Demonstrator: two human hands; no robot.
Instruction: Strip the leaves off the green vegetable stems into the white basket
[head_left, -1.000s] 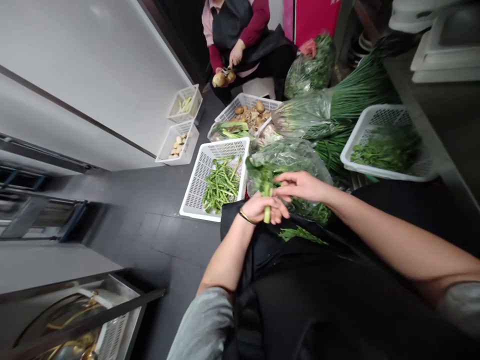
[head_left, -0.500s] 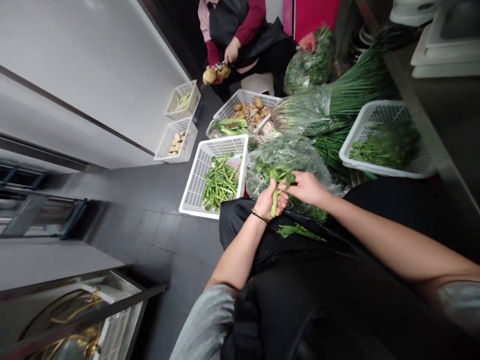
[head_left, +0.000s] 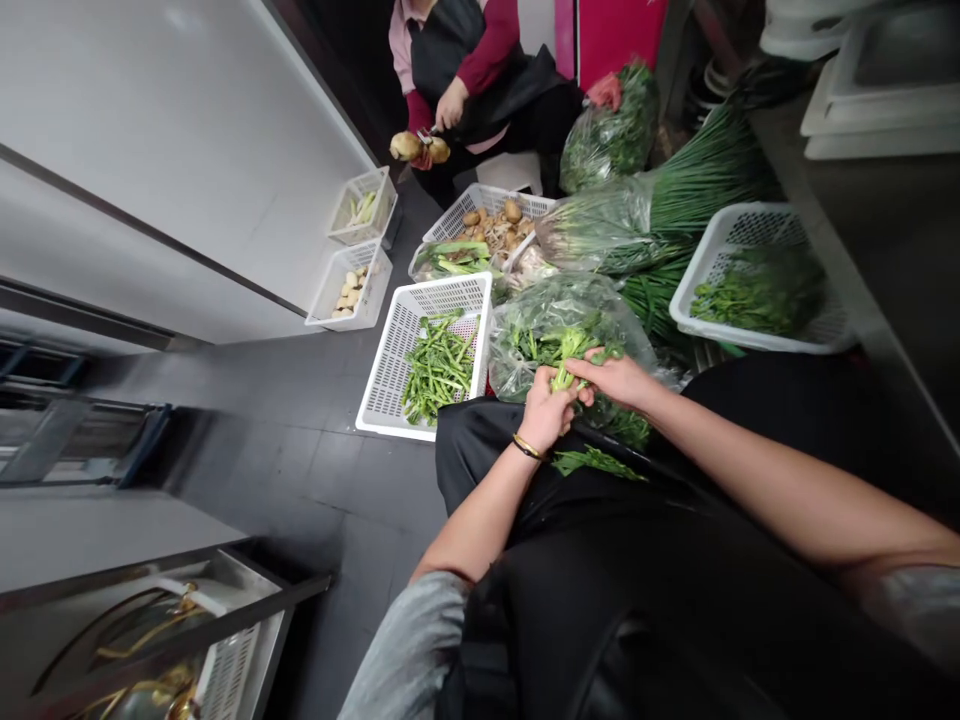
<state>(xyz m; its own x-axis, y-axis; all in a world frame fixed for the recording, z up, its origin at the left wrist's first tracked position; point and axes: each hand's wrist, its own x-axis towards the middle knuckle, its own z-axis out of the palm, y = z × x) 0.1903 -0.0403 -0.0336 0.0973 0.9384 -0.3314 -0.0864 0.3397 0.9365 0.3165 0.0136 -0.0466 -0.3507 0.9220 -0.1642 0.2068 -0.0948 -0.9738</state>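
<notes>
Above my lap, my left hand (head_left: 551, 402) is closed round a leafy green vegetable stalk (head_left: 568, 358). My right hand (head_left: 611, 377) pinches the same stalk from the other side, thumb on its upper part. Right behind my hands lies an open clear plastic bag (head_left: 517, 335) of leafy greens. A few loose green leaves (head_left: 596, 462) rest on my black apron. To the left of the bag stands a white slotted basket (head_left: 382, 385) holding a heap of cut green stalks (head_left: 439, 368).
Across from me, a co-worker's hand (head_left: 451, 103) works over peeled potatoes (head_left: 406, 147). A basket of potatoes and peelings (head_left: 504, 225), bagged long green stems (head_left: 697, 180) and a white basket with greens (head_left: 686, 300) stand around. Small white baskets (head_left: 358, 280) line the wall. A metal counter (head_left: 885, 190) is at right.
Both hands have shifted slightly, the left one up and to the right. The stalk now points up toward the bag, with its lower end covered by my fingers.
</notes>
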